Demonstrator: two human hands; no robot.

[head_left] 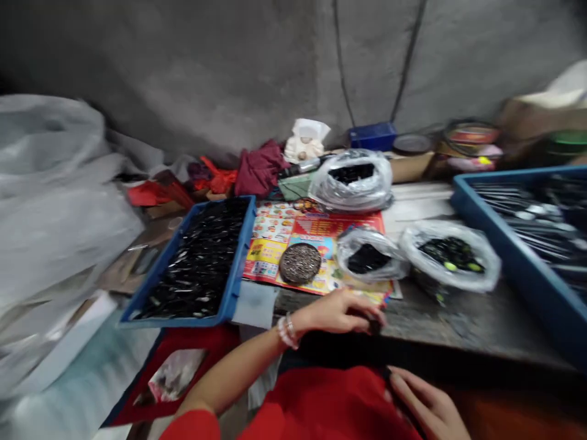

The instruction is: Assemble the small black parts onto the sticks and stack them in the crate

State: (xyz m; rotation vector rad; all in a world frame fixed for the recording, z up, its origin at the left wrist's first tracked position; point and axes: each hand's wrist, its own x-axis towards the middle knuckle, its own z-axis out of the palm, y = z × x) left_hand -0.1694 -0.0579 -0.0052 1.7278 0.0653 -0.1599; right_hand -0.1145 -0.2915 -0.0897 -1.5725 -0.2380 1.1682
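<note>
While the left hand (337, 313) clamped its fingers on a small dark piece (375, 327), the right hand (426, 406) hung, fingers apart, beside red cloth (330, 406).

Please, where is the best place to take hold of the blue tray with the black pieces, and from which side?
Probably the near rim of the blue tray, at both corners, coming from your side. That rim faces you, and the tray is shallow and filled widely, so holding it level from two points seems safest.
</note>
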